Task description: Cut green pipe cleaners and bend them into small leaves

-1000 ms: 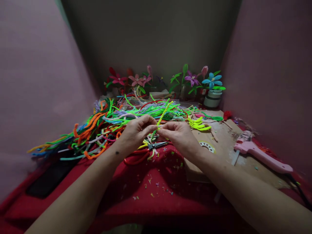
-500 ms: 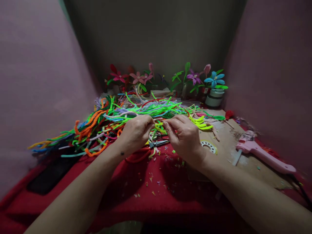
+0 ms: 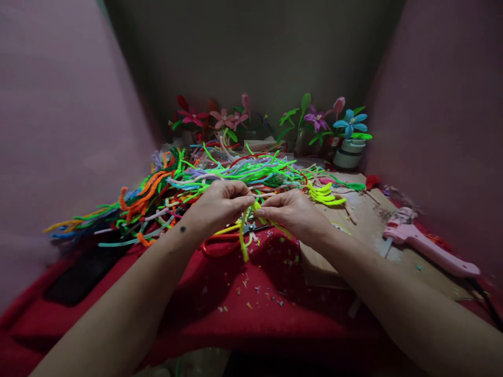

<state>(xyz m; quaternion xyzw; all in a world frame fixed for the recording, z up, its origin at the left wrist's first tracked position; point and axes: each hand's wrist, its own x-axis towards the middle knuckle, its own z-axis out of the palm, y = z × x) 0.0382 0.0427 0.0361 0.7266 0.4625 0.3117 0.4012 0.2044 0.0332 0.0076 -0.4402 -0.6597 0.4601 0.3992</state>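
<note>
Between my hands is a bright yellow-green pipe cleaner [image 3: 243, 236], bent near its top, with one end hanging down and another slanting right under my right hand. My left hand [image 3: 223, 205] pinches it with thumb and forefinger. The fingers of my right hand [image 3: 291, 210] are closed on it from the other side, their tips almost touching the left ones. Just below my hands lie scissors [image 3: 217, 249] with red-orange handles, partly covered by the hanging strand. A large heap of coloured pipe cleaners [image 3: 239, 173] spreads behind my hands and to the left.
A pink glue gun [image 3: 432, 246] rests on cardboard [image 3: 363, 225] at the right, near several curved yellow pieces [image 3: 324, 195]. A black phone [image 3: 84, 275] lies left on the red cloth [image 3: 267, 319]. Pipe-cleaner flowers [image 3: 350, 124] stand at the back, one by a pale jar [image 3: 349, 154].
The yellow-green pipe cleaner now shows below my hands, with its ends hanging. My fingertips have come closer together, and more of the scissors' red-orange handles shows.
</note>
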